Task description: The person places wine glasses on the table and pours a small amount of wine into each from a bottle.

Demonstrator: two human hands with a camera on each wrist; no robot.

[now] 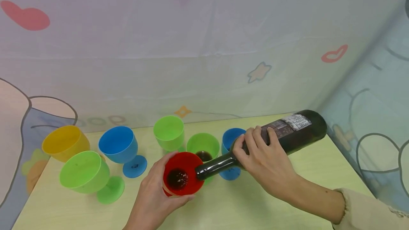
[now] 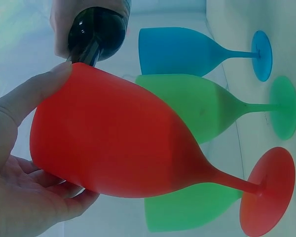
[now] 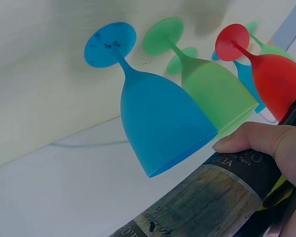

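Note:
My left hand (image 1: 155, 191) grips a red goblet (image 1: 196, 184) round its bowl, with dark liquid in the bottom. In the left wrist view the thumb and fingers wrap the red goblet (image 2: 118, 138) near its rim. My right hand (image 1: 266, 162) holds a dark wine bottle (image 1: 292, 144) at its shoulder, tilted, the mouth just inside the red rim. The label (image 3: 202, 202) shows in the right wrist view. Just behind the red goblet stands a green goblet (image 1: 211, 140) with dark liquid in it. A blue goblet (image 1: 234, 134) is partly hidden behind the bottle.
Another green goblet (image 1: 169, 134) stands at the back. On the left are a blue goblet (image 1: 118, 146), a yellow goblet (image 1: 67, 143) and a green goblet (image 1: 84, 173). All stand on a pale table (image 1: 255, 208) against a printed cloth wall (image 1: 143, 45).

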